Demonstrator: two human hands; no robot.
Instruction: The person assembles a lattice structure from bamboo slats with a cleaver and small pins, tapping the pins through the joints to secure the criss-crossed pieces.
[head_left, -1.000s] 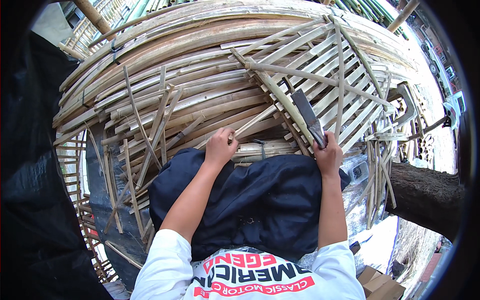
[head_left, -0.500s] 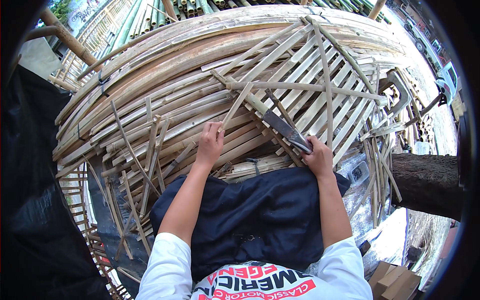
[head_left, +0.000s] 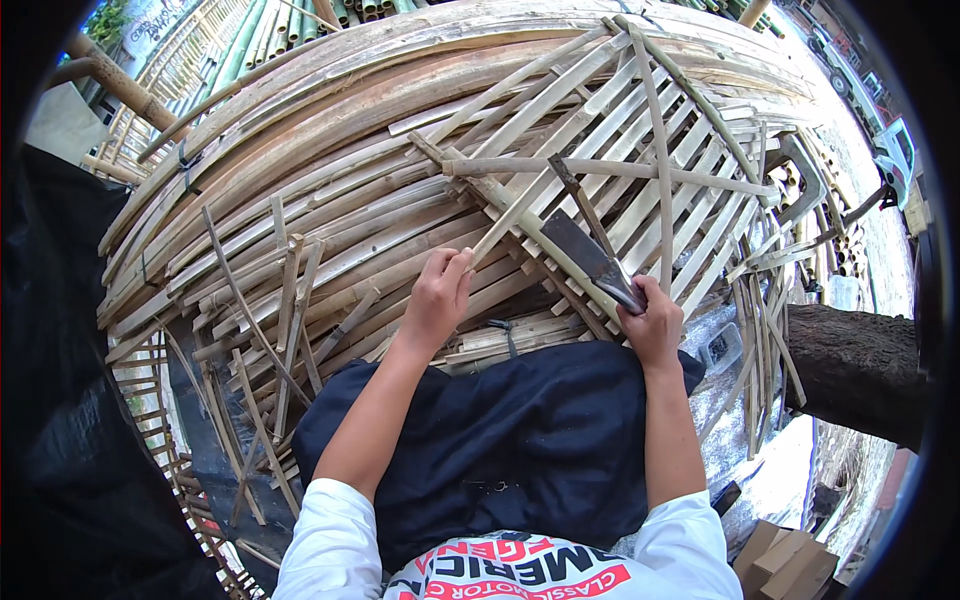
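Thin bamboo strip in the left hand, broad blade in the right

The bamboo strip (head_left: 508, 224) slants up and away from the left hand (head_left: 438, 298), its far part over the lower left edge of a slatted bamboo panel (head_left: 640, 130); whether they touch cannot be told. Thumb and fingers pinch the strip's near end. The right hand (head_left: 652, 322) is closed round the handle of a dark, broad blade (head_left: 577, 248), which points up and left along that same edge. A narrow dark stick (head_left: 580, 200) passes behind the blade, over the slats.

Two strips cross over the panel, one running between its left and right corners, the other coming down from its top corner. Beneath and left of the panel spreads a pile of split bamboo (head_left: 330, 190), tied in places with dark bands. Dark blue cloth (head_left: 500, 440) covers the person's lap. Beyond the panel's right corner lie a grey curved piece (head_left: 808, 185) and, nearer, a rough brown log (head_left: 855, 370). A cardboard box (head_left: 785, 565) sits at lower right.
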